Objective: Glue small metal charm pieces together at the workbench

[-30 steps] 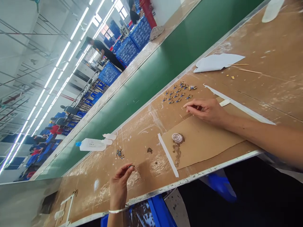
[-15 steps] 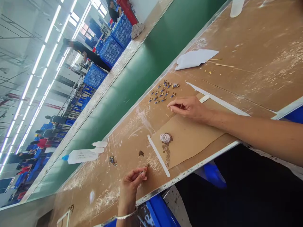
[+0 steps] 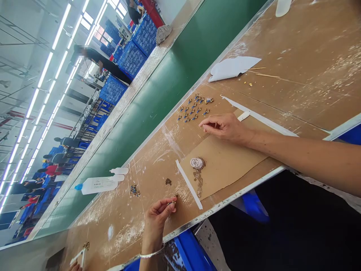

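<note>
Near the table's front edge, my left hand (image 3: 160, 215) pinches a small metal piece (image 3: 176, 196) between thumb and forefinger; its dark tip pokes out and the rest is covered. My right hand (image 3: 222, 127) hovers at the upper edge of a brown card sheet (image 3: 225, 165), thumb and fingers drawn together; whatever is at the tips is too small to make out. Beyond its fingertips, several blue-and-gold small figures (image 3: 193, 106) lie spread in rows. A small round pot (image 3: 197, 163) with whitish contents stands on the card, beside a brown smear.
Left of the card are a small dark heap (image 3: 168, 181), a blue-and-gold heap (image 3: 134, 191) and white bottles (image 3: 98, 185). White paper (image 3: 235, 67) and thin sticks (image 3: 267, 75) lie farther back. Another person's hand (image 3: 75, 267) shows at lower left, by a white frame.
Another person's hand has come into view at the lower left, by the white frame. Both my hands keep nearly the same place and the same pinch.
</note>
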{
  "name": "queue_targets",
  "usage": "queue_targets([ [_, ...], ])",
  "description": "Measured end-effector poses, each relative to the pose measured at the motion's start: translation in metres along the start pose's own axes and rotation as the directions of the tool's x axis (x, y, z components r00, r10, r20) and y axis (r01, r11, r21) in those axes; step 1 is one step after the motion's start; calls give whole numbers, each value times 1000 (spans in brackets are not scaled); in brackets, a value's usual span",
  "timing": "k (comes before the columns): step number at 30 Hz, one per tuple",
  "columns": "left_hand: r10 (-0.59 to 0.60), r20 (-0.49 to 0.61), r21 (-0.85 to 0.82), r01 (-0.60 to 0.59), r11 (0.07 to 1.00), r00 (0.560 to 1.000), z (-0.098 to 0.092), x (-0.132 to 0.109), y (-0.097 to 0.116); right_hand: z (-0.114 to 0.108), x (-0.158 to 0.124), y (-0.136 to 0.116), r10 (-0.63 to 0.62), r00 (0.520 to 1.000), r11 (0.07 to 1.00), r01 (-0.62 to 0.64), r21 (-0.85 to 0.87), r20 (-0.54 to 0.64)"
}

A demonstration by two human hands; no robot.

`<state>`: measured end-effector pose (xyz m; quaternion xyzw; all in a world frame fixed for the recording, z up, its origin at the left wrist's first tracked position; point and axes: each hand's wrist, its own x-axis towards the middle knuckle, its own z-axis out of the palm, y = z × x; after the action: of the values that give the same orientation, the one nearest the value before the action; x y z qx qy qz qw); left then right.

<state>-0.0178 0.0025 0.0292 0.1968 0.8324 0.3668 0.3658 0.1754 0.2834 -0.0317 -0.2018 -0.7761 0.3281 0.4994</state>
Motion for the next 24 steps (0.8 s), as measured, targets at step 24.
queue_targets([
  [24, 181, -151, 17, -181, 983, 972, 35, 5, 65, 0, 4, 0, -16, 1000, 1000, 16, 19, 7],
])
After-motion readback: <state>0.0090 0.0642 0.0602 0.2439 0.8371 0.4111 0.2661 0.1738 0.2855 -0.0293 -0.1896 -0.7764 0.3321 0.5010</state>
